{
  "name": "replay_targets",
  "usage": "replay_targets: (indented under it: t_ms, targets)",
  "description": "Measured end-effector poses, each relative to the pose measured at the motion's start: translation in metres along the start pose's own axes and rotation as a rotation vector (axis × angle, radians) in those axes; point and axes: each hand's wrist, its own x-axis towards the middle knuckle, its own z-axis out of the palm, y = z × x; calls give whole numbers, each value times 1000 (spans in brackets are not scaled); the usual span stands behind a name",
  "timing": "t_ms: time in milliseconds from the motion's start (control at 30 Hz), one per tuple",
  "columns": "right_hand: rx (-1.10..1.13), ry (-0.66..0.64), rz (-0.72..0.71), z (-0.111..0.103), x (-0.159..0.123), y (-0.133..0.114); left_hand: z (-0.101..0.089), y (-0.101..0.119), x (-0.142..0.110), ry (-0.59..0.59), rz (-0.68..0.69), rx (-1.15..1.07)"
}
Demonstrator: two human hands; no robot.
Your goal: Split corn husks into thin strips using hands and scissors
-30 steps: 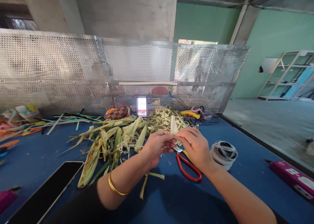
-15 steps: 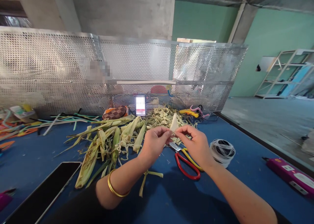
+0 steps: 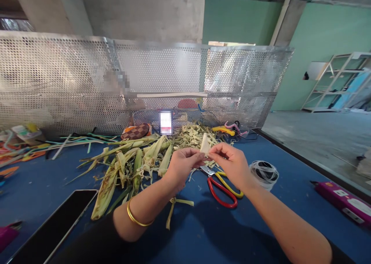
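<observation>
Between my two hands stands a small pale piece of corn husk [image 3: 205,143], its tip pointing up. My left hand [image 3: 185,163] pinches its lower end from the left with thumb and forefinger. From the right, my right hand [image 3: 229,161] pinches the same end, its fingertips close to those of the left. Just what lies between the fingertips is too small to make out. Below the hands lie scissors [image 3: 222,192] with one red and one yellow handle, their blades partly hidden. A knotted husk strip [image 3: 173,209] rests under my left forearm.
Corn husks [image 3: 107,190] lie left of centre, with shredded husk [image 3: 191,134] heaped behind my hands. A spool of clear line [image 3: 264,174] and a purple tool [image 3: 342,200] sit to the right. A phone [image 3: 55,225] lies front left. A perforated metal screen [image 3: 162,69] edges the back.
My right hand's fingertips have drawn slightly apart from the left's, and the husk piece has tilted a little. The camera view has shifted slightly; both hands keep their pinch.
</observation>
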Motion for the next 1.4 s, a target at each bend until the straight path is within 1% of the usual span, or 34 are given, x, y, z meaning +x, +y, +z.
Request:
replay_targets:
  t_ms: [100,300,400,567,667,767,900,1033,1167,1400]
  targets:
    - [-18,5,-23,1,-1,-1,-1,0,0,10,-32,1]
    - [-156,42,-253,1,-3,-2,-1,1,-1,12,-81,-21]
    - [-177,62,-290,2,-4,-2,0,1,-2,14,-75,-41]
    - [-179,43,-228,3,-4,-3,1,-1,-2,50,-32,-66]
    - [-164,40,-196,4,-4,-4,1,-1,-2,52,-33,-66]
    - [-134,57,-132,4,-5,-2,1,-1,-1,47,-24,-58]
    - [-59,70,-10,5,-5,-2,4,-5,-2,37,49,-41]
    - [-29,92,52,5,-5,-4,6,-7,-2,28,106,5]
    - [-5,116,51,6,-4,-5,6,-5,-3,31,134,55]
    - [-72,127,-23,8,-5,0,7,-4,-4,23,76,30]
